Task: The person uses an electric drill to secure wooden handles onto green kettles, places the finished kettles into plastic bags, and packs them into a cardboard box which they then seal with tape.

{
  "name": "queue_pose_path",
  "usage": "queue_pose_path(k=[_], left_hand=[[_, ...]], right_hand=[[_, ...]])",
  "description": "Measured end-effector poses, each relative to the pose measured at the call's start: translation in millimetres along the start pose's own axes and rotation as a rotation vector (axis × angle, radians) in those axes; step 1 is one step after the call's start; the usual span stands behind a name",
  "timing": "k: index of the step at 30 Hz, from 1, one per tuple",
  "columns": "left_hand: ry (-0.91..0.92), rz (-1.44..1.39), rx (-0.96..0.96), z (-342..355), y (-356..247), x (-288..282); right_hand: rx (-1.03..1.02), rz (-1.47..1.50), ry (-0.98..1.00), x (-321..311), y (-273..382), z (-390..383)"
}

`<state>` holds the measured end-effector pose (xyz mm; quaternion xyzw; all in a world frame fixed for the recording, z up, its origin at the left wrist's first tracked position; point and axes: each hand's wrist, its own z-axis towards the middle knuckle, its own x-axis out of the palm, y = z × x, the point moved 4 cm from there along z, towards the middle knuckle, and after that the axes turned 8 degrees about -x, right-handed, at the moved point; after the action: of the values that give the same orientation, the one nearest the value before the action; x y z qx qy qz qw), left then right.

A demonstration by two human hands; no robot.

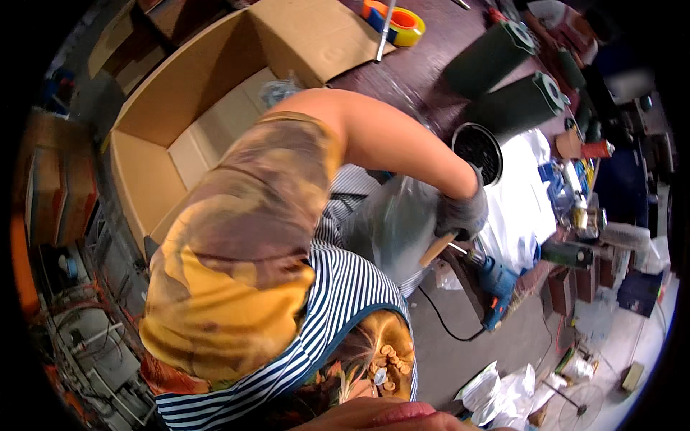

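My left arm, in a yellow and brown patterned sleeve, bends across the view. Its hand, my left hand (462, 213), wears a grey glove and reaches down at the table's near side. The fingers look curled, mostly hidden by the back of the hand. A tan flat strip (437, 249) sticks out just under them. Beside the hand, to its left, hangs a clear plastic bag (399, 223). A blue power drill (497, 281) with a long metal bit lies right of the fingers, its black cord hanging down. My right hand is out of sight.
A big open cardboard box (187, 79) stands at the left. On the table (410, 79) are tape rolls (407, 27), two dark green rolls (514, 104), a round container (477, 151) of black pieces and white sheeting (514, 208). White bags (496, 391) lie at the lower right.
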<state>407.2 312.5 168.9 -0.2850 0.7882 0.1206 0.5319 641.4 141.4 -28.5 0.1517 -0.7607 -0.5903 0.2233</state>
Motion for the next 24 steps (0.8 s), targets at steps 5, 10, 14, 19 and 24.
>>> queue_pose_path(k=[5, 10, 14, 19, 24], left_hand=[[-0.539, -0.042, -0.538, -227, -15, 41], [-0.323, 0.403, -1.497, -431, -47, 72], [0.158, 0.405, -1.648, -424, 35, 182], [0.25, 0.287, -1.391, -322, 176, 383], [-0.397, -0.16, -1.414, -347, 187, 490]], right_hand=[[-0.005, 0.101, 0.021, 7, 13, 45], [-0.076, -0.097, 0.215, 41, 56, 110], [-0.01, -0.215, 0.216, 61, 71, 132], [0.033, -0.197, 0.246, 63, 57, 116], [0.122, -0.052, 0.279, 72, 39, 115]])
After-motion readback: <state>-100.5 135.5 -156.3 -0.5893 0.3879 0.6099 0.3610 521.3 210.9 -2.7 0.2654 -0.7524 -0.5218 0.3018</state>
